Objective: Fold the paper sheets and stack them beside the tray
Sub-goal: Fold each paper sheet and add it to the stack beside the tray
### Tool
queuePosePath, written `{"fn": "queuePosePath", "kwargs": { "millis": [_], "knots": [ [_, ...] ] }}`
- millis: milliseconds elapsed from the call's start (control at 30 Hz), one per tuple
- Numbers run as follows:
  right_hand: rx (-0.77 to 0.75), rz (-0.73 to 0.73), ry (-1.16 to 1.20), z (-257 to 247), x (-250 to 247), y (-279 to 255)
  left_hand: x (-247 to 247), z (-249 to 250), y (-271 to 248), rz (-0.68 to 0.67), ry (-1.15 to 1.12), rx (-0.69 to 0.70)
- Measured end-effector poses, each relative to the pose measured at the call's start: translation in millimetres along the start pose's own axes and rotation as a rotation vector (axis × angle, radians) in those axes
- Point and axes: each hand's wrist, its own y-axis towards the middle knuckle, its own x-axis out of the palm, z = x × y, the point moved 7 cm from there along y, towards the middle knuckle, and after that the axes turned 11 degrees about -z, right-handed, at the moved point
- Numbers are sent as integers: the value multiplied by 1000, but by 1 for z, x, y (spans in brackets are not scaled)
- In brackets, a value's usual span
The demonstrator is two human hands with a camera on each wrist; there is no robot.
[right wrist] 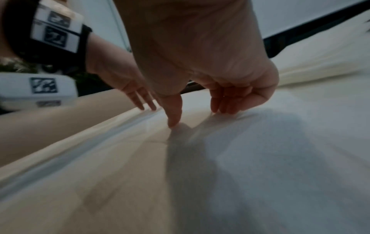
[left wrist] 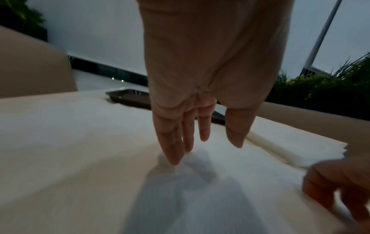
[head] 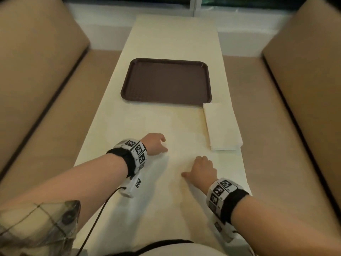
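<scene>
Both hands were down on the counter [head: 114, 126], fingers apart and roughly straight, clamped on nothing. Left hand [head: 154, 144]: its fingers [left wrist: 172, 152] were extended, tips touching a flat pale paper sheet [head: 177, 163]. Right hand [head: 202, 170]: thumb tip on the same sheet, the other fingers [right wrist: 222, 106] loosely bent, tips brushing the paper. No pinch visible on either side.

Sheet edges were hard to separate from the pale counter; exact outline unclear. Folded stack [head: 223, 128] sat at about 2 o'clock from the hands, its far end just beside the near right corner of the brown tray [head: 166, 82], which was at 12 o'clock. Tan bench seats at 9 and 3.

Handling, my read: paper is thin, light, limp, and slides easily on a smooth top. Best to pin with one hand, lift a near corner or edge with the other, bring it over, then crease flat. Likely tears if dragged.
</scene>
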Motion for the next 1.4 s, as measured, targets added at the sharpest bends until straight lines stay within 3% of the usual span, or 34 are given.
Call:
{"fn": "queuePosePath", "kwargs": {
  "millis": [100,233,333,500,800,867,967,1067,1200,1400],
  "knots": [
    [53,-34,160,-9,4,9,21,-8,-3,-34,-15,-1],
    [81,-66,867,-6,2,17,26,-16,-7,0,-112,11],
    [115,-155,1080,2,9,36,28,-21,-7,20,-190,25],
    [41,-244,1085,-14,-15,23,26,-30,-2,36,-328,48],
    [-494,-120,1289,-61,-111,-17,-28,-7,-16,192,-712,117],
    [-591,-95,1340,-68,-138,-28,-35,5,-19,66,-975,182],
    [-676,-89,1362,-77,-164,-38,-39,29,-27,-232,-1302,364],
    [-682,-95,1362,-80,-171,-39,-53,39,-32,-305,-1474,539],
    [-582,-13,1319,-71,-165,-27,-65,38,-28,-282,-1478,567],
    [-494,89,1217,-62,-153,-9,-87,38,-27,35,-1320,569]
  ]
}}
